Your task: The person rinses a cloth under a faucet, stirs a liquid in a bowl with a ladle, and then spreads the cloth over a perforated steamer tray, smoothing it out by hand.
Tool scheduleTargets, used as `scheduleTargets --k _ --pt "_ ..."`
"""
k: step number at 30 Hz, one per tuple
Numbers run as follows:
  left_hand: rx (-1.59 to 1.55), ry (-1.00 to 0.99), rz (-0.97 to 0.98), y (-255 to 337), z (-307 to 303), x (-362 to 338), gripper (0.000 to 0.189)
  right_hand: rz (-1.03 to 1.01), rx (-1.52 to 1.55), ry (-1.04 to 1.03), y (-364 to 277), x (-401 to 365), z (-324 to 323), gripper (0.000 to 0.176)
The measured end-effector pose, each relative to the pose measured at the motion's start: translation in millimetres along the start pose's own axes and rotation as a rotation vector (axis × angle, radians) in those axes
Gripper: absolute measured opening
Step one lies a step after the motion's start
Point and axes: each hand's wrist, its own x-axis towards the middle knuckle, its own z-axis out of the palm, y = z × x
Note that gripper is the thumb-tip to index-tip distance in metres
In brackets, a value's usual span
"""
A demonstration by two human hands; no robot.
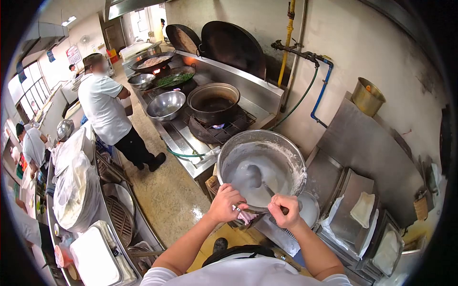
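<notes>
A large metal pot (pixel 292 156) stands in front of me, holding a pale, whitish liquid (pixel 234 168); white residue coats its inner wall. My left hand (pixel 227 203) is closed over the pot's near left rim, with a ring on one finger. A pink cloth (pixel 247 218) hangs just below that hand, outside the pot. My right hand (pixel 284 210) is wrapped around the handle of a ladle (pixel 254 176). The ladle's bowl sits in the liquid near the middle of the pot, its shaft slanting over the near rim.
Beyond the pot, a dark pot (pixel 213 102) sits on a lit burner, beside a steel bowl (pixel 166 106) and a wok of greens (pixel 177 78). A person (pixel 104 107) stands in the aisle on the left. Covered trays (pixel 355 209) are at right; a bagged container (pixel 76 195) is at left.
</notes>
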Motion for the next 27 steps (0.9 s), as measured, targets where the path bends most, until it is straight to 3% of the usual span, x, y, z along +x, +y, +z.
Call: scheduleTargets --k 4,8,11,14,17,20,24,27 --pt "-0.014 0.016 0.002 0 -1 0 0.017 0.129 -0.143 -0.116 -29 7 -19 0.031" --pt "-0.025 0.024 -0.002 1 2 0 0.017 0.202 0.090 -0.125 -41 8 -26 0.033" --pt "-0.009 0.012 0.003 2 0 2 0.016 0.071 0.057 -0.055 -31 3 4 0.033" --pt "-0.005 0.005 -0.006 1 1 1 0.015 -0.080 -0.036 -0.131 -3 -2 8 0.028" --pt "-0.015 0.006 -0.011 1 0 1 0.016 -0.041 -0.144 -0.165 -20 5 -5 0.032" --pt "-0.014 0.011 -0.008 -1 3 -2 0.017 0.180 -0.076 -0.205 -54 14 -21 0.032" --pt "-0.008 0.011 0.002 1 1 0 0.015 0.179 0.200 0.045 -38 8 -7 0.029" --pt "-0.007 0.005 -0.003 1 1 0 0.016 0.037 0.052 -0.039 -6 -1 5 0.030"
